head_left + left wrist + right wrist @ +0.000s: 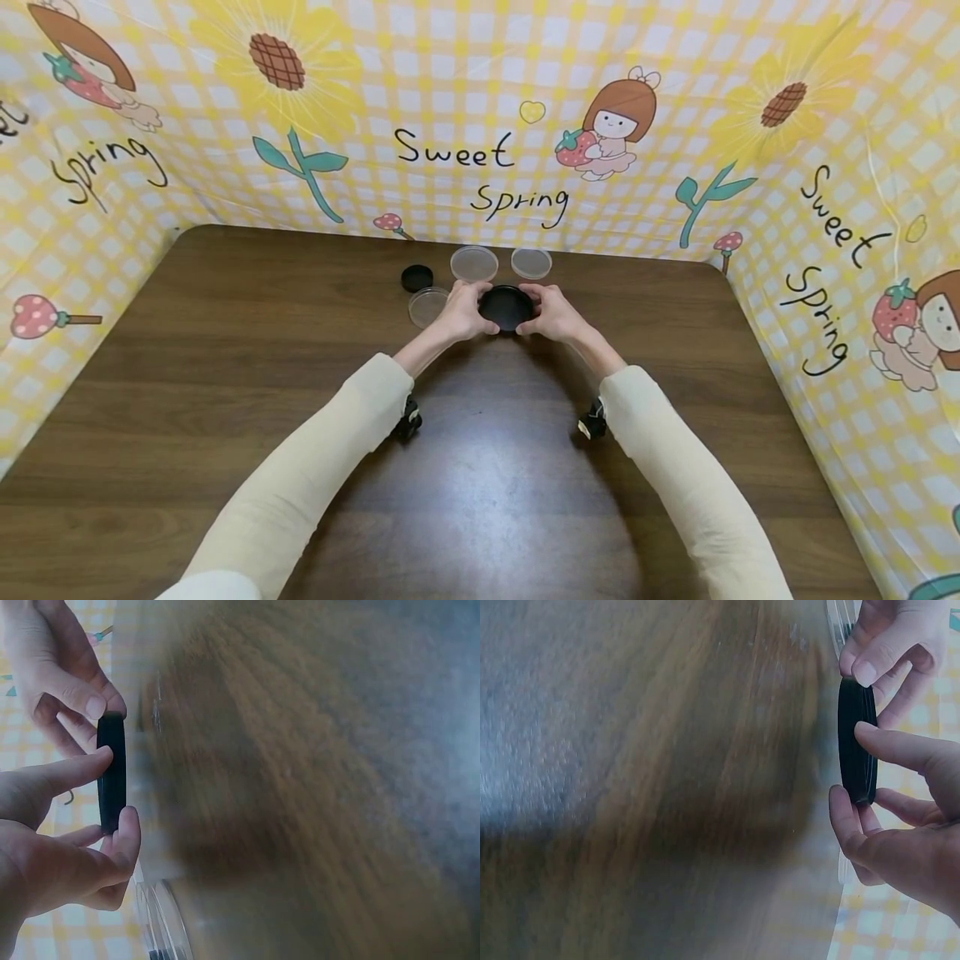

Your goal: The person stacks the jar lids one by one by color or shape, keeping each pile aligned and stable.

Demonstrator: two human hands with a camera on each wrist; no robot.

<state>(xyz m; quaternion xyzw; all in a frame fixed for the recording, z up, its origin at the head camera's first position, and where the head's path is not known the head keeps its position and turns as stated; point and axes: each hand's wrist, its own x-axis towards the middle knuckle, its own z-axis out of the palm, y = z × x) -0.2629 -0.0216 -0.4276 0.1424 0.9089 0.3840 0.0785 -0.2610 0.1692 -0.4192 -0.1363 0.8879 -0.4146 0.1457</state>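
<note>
A shallow round black dish (507, 309) is held between both hands, slightly above the table. My left hand (467, 312) grips its left rim, and my right hand (553, 313) grips the right rim. Edge-on in the left wrist view, the black dish (112, 772) has the left thumb on its near side and fingers beneath. From the right wrist, the dish (856, 742) shows a thin ridged edge, pinched by the right hand (907, 840). Just left of the left hand lies a clear round dish (426, 308), partly covered by that hand.
Behind the hands, a larger clear disc (474, 263) and a smaller clear disc (531, 262) lie near the table's back edge. A small black round lid (417, 278) sits to their left. Yellow checked cloth (450, 100) walls in the brown wooden table (225, 375).
</note>
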